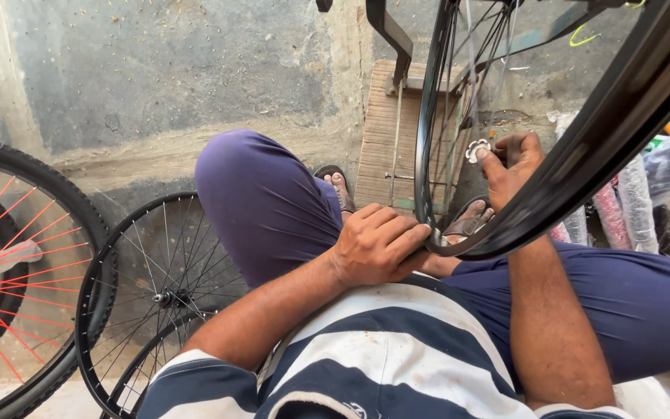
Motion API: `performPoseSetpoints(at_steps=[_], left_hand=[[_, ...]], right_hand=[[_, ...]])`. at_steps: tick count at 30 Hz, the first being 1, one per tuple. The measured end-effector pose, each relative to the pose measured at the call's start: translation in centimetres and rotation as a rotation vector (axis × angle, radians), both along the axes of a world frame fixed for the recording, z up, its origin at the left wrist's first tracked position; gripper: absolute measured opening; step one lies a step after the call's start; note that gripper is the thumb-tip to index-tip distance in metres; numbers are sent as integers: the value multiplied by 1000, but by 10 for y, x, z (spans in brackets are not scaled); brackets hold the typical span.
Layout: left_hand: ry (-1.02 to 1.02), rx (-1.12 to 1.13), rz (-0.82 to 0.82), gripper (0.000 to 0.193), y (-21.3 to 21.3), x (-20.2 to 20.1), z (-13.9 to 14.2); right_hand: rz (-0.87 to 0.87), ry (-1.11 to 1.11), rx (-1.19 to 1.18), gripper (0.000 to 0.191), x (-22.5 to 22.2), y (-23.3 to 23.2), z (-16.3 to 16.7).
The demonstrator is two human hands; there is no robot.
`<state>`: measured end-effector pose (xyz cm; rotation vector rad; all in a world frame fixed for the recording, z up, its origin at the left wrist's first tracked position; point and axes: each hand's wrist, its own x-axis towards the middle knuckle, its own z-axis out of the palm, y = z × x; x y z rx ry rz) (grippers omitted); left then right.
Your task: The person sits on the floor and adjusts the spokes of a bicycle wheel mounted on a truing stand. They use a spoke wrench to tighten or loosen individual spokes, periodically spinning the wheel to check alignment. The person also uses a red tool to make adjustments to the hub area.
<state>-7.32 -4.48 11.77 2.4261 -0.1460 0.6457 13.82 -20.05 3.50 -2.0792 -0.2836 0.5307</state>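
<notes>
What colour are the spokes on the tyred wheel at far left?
Red spokes, on a black-tyred wheel; the head view shows them clearly.

left hand [378, 244] curled tight; right hand [512, 164] raised, fingers seemingly pinched.

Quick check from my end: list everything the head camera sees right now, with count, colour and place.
Bicycle wheel rim: one, black, upright between the knees, spoked.
Spoke wrench: one, silver, round, at the spokes.
Bare spoked wheel: one, black, leaning at left; a second rim partly behind it.
Tyred wheel: one, black tyre, red spokes, far left.
Wooden board: one, brown, by the wall.
Sandals: two, dark, on the feet.
Left hand: grips the rim's lower edge.
Right hand: holds the spoke wrench.
</notes>
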Motion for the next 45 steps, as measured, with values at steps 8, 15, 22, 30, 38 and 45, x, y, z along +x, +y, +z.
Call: performPoseSetpoints(at_steps=[8, 15, 22, 30, 38, 45], left_hand=[[38, 40, 0, 32, 0, 2, -4], [4, -106, -21, 35, 10, 0, 3], [354, -645, 339, 26, 51, 75, -47], [429, -699, 221, 24, 39, 91, -104], [575, -557, 205, 25, 44, 81, -84], [542, -394, 142, 44, 29, 76, -98]], right_hand=[[27, 76, 116, 27, 1, 2, 1], [163, 199, 57, 28, -3, 5, 6], [288, 422, 83, 36, -26, 9, -1], [353, 421, 153, 28, -41, 23, 8], [328, 496, 168, 25, -43, 17, 4], [394, -149, -63, 29, -76, -7, 2]])
